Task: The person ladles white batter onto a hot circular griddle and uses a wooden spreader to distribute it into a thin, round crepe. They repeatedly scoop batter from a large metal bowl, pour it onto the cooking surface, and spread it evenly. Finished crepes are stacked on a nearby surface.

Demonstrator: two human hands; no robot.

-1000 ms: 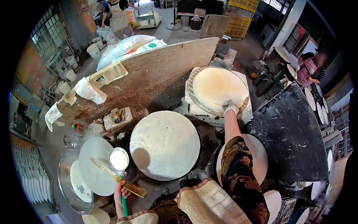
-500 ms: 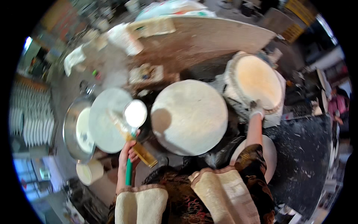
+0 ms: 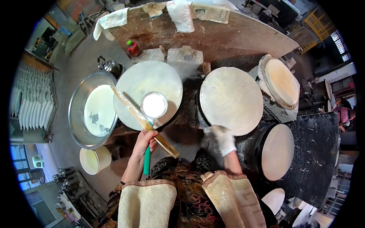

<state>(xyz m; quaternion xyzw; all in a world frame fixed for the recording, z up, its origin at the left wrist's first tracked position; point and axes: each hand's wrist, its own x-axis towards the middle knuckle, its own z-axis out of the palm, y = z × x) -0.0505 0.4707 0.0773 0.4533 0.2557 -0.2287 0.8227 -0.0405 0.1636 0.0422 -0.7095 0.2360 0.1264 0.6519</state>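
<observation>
My left hand (image 3: 144, 140) is closed around a green-handled ladle (image 3: 146, 161) and a long flat wooden stick (image 3: 167, 146). The ladle's round cup (image 3: 154, 103), full of white liquid, is over the left griddle (image 3: 148, 74). Beside that griddle stands a steel basin (image 3: 76, 110) with white batter (image 3: 97, 102). My gloved right hand (image 3: 220, 138) is at the front edge of the middle griddle (image 3: 231, 95), its fingers blurred by motion. A round pale sheet (image 3: 281, 81) rests on a rimmed stand at the back right. Another round plate (image 3: 277, 150) stands right of my hand.
A curved board (image 3: 243, 30) hung with cloths runs behind the griddles. A kettle (image 3: 112, 65), a red bottle (image 3: 133, 49) and a bucket (image 3: 95, 161) stand around the left griddle. A dark panel (image 3: 315, 152) lies at right, with a co-worker (image 3: 344, 116) beyond it.
My right hand has left the sheet on the back-right stand and come toward me to the middle griddle. The ladle has moved rightward over the left griddle as my view turned downward.
</observation>
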